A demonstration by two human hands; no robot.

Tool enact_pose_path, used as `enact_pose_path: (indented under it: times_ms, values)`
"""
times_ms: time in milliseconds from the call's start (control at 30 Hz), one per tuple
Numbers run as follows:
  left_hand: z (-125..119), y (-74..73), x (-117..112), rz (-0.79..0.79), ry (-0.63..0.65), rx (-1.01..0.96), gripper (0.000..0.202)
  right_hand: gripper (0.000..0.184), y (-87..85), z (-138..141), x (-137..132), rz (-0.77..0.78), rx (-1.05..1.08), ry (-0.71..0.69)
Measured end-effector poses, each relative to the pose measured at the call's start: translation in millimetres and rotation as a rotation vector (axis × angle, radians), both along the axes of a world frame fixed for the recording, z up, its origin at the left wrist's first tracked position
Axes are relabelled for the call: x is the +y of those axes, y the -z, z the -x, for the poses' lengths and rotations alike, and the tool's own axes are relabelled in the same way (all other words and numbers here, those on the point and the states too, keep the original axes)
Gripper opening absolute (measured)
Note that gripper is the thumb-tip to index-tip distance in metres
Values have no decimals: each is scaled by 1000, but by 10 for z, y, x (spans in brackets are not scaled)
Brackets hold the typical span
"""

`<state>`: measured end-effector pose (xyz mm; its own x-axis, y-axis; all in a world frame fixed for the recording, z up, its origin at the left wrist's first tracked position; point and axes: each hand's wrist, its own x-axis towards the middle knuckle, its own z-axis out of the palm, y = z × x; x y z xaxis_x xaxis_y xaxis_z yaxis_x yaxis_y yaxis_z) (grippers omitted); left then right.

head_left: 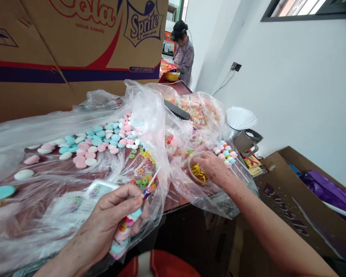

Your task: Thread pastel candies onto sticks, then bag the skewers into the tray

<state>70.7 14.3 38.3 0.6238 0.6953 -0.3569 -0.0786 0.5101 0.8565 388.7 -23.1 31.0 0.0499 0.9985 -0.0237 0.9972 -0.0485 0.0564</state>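
My left hand [109,219] grips a candy skewer [138,202] in a clear wrapper, its white stick pointing up and right over the plastic sheet. Pink, blue and white candy pieces show inside my fist. My right hand [215,167] reaches into a small clear tub [194,175] holding gold twist ties [198,172], fingertips down among them. Just beyond that hand lie finished candy skewers [226,153] with pastel pieces on white sticks.
Loose pink, blue and white disc candies [98,142] and small ring candies [142,179] lie on clear plastic. Bags of ring candy [194,111] sit behind. Large cardboard boxes [75,46] wall the left; an open box [291,200] stands right. Another person [184,54] works at the far end.
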Motion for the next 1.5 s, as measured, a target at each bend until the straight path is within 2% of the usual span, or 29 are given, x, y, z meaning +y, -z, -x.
enact_pose_path:
  times_ms: [167, 433, 500, 600, 700, 833, 1067, 1133, 1200, 1267, 1333, 1400, 1500]
  values:
    - [11, 34, -8, 2, 16, 3, 25, 26, 59, 8, 49, 10, -34, -14]
    - [12, 31, -3, -23, -4, -28, 23, 26, -199, 93, -69, -159, 27, 101]
    - [-44, -6, -20, -23, -11, -57, 23, 24, -248, 267, -100, -286, 203, 89]
    - [-174, -87, -62, -10, -4, -99, 25, 18, -282, 703, -144, -463, 768, 6]
    - [-286, -156, -95, 17, -38, -106, 24, 16, -246, 1150, -162, -391, 1143, 8]
    - [-310, -181, -97, 44, -107, -80, 23, 15, -142, 1418, -135, -318, 1317, 7]
    - [-240, -119, -101, -54, -203, 6, 24, 28, -131, 1444, -116, -225, 1272, -84]
    - [-236, -93, -90, -105, -214, 44, 23, 26, -112, 1463, -125, -319, 1071, -143]
    - [-238, -72, -62, -141, -217, 74, 22, 25, -80, 1466, -139, -493, 728, -272]
    - [-236, -66, -16, -150, -128, 127, 19, 24, -54, 1439, -164, -639, 401, -453]
    - [-223, -80, 47, -136, 37, 204, 11, 27, -46, 1380, -187, -666, 218, -652]
    - [-192, -111, 126, -119, 184, 256, 3, 32, -52, 1306, -188, -609, 185, -813]
    - [-123, -165, 239, -77, 386, 271, 6, 39, -84, 1232, -148, -493, 296, -977]
